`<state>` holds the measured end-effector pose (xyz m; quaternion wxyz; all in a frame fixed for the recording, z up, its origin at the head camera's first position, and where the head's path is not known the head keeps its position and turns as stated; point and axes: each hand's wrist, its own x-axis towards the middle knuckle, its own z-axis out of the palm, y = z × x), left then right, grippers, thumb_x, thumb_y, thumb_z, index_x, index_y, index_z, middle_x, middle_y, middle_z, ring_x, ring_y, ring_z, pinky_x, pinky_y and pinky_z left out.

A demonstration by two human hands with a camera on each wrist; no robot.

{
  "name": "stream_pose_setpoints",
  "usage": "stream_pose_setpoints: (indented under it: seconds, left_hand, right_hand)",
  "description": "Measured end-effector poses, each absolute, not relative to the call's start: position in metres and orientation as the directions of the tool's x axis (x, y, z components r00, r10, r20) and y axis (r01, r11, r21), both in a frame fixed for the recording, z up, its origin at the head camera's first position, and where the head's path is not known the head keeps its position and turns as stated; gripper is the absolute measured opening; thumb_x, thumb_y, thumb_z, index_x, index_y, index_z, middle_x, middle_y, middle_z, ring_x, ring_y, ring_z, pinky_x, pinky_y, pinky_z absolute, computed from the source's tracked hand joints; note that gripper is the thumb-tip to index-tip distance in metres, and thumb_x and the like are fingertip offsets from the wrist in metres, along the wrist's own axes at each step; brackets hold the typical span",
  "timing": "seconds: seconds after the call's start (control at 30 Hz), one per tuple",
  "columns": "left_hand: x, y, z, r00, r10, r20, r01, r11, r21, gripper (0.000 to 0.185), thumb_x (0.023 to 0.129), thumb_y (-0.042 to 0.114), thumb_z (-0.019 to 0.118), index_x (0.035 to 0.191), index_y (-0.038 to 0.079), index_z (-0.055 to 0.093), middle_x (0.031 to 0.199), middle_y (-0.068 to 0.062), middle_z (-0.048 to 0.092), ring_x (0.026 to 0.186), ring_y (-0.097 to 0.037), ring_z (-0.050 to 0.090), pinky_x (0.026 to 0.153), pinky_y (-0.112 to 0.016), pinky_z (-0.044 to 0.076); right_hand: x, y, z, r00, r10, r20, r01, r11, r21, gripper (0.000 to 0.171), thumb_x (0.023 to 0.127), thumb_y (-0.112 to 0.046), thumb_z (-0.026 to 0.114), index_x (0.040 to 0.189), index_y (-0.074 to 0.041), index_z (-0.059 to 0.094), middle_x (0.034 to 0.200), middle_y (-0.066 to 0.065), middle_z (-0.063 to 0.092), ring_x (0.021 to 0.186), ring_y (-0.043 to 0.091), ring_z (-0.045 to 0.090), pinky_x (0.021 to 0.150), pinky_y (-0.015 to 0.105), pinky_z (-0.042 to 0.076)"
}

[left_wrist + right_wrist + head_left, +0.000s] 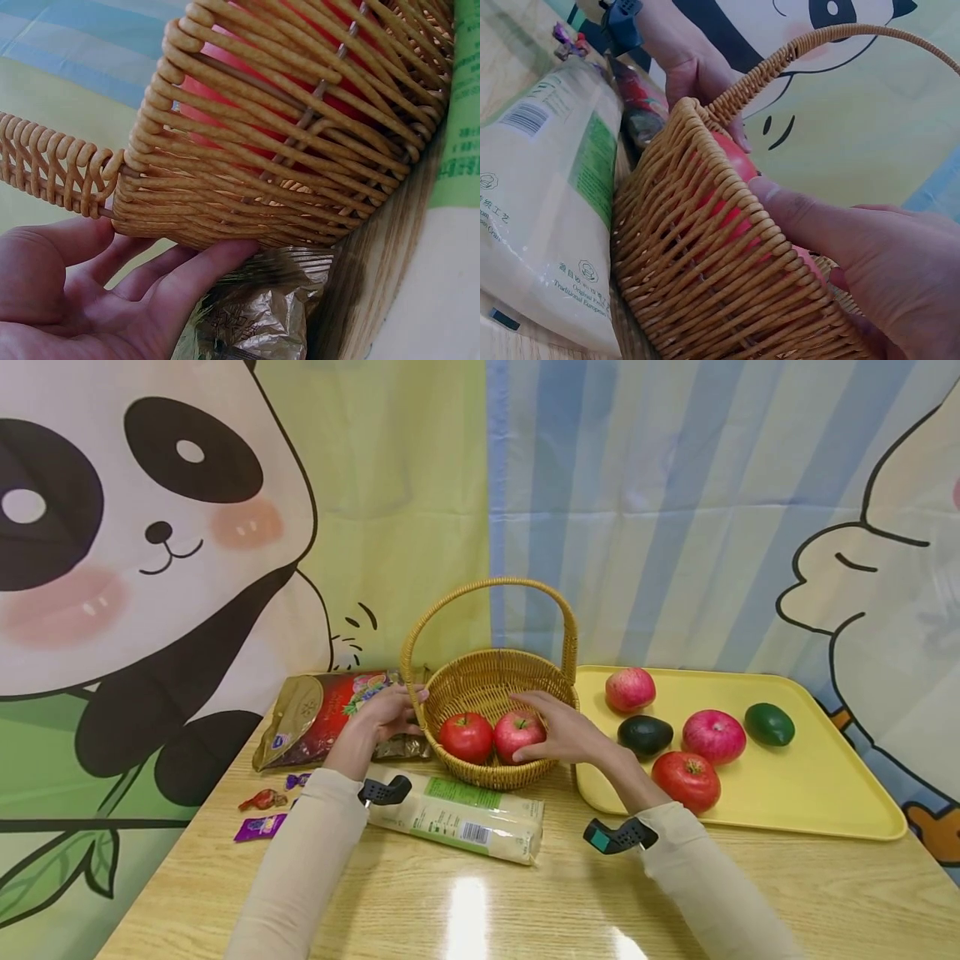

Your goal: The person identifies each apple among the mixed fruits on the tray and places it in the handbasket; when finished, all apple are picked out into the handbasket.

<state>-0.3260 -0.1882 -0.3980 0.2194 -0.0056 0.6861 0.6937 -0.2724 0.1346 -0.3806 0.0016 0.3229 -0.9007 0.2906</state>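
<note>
A pinkish-red apple (517,732) sits in a woven wicker basket (480,681) at the centre of the frame, beside a red tomato-like fruit (467,737). The right hand (558,731) curls its fingers and thumb around the apple from the right, over the basket rim. The apple looks firm, smooth and moderately heavy, likely a little slippery, so a whole-hand wrap around its widest part seems the safest hold. The left hand (390,714) rests with relaxed, fairly straight fingers against the basket's left wall, steadying it. The basket looks light and stiff, with an arched handle (491,589) above. Lower centre, a long white packet (461,816) lies on the wooden bench (525,902). To the right, a yellow tray (825,793) holds more fruit. At left lies a shiny snack bag (318,714).
</note>
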Motion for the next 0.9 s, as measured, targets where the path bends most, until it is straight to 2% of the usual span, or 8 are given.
stream_pose_setpoints:
  seconds: [0.17, 0.47, 0.73, 0.9]
  left_hand:
    - [-0.326, -0.189, -0.399, -0.903, 0.3, -0.309, -0.312, 0.039, 0.949, 0.052, 0.105, 0.02, 0.042, 0.151, 0.002, 0.028, 0.149, -0.026, 0.037, 0.137, -0.04, 0.04, 0.101, -0.053, 0.047]
    - [-0.328, -0.189, -0.401, -0.899, 0.316, -0.303, -0.31, 0.03, 0.95, 0.051, 0.105, 0.018, 0.042, 0.151, 0.001, 0.029, 0.15, -0.026, 0.037, 0.137, -0.041, 0.039, 0.101, -0.054, 0.047]
    - [-0.328, -0.188, -0.402, -0.902, 0.31, -0.3, -0.305, 0.032, 0.952, 0.05, 0.105, 0.019, 0.043, 0.15, 0.002, 0.031, 0.148, -0.026, 0.039, 0.135, -0.041, 0.042, 0.1, -0.054, 0.047]
    - [-0.327, -0.19, -0.401, -0.901, 0.321, -0.293, -0.298, 0.036, 0.954, 0.051, 0.105, 0.019, 0.043, 0.151, 0.001, 0.029, 0.15, -0.026, 0.037, 0.136, -0.041, 0.041, 0.098, -0.051, 0.05]
  right_hand:
    - [-0.269, 0.14, -0.376, -0.779, -0.596, 0.194, -0.583, 0.575, -0.574, 0.09, 0.073, -0.037, 0.085, 0.148, -0.011, 0.04, 0.149, 0.014, 0.041, 0.138, 0.034, 0.038, 0.11, 0.056, 0.036]
    - [-0.255, 0.166, -0.363, -0.765, -0.598, 0.239, -0.618, 0.58, -0.531, 0.087, 0.075, -0.032, 0.084, 0.148, -0.011, 0.039, 0.15, 0.016, 0.039, 0.139, 0.036, 0.037, 0.109, 0.058, 0.037]
    - [-0.238, 0.228, -0.357, -0.789, -0.558, 0.257, -0.606, 0.639, -0.473, 0.089, 0.074, -0.035, 0.084, 0.147, -0.011, 0.04, 0.15, 0.015, 0.038, 0.137, 0.036, 0.036, 0.105, 0.062, 0.039]
    - [-0.226, 0.272, -0.364, -0.82, -0.524, 0.23, -0.569, 0.698, -0.435, 0.087, 0.073, -0.035, 0.084, 0.144, -0.008, 0.043, 0.147, 0.018, 0.041, 0.132, 0.039, 0.04, 0.099, 0.061, 0.045]
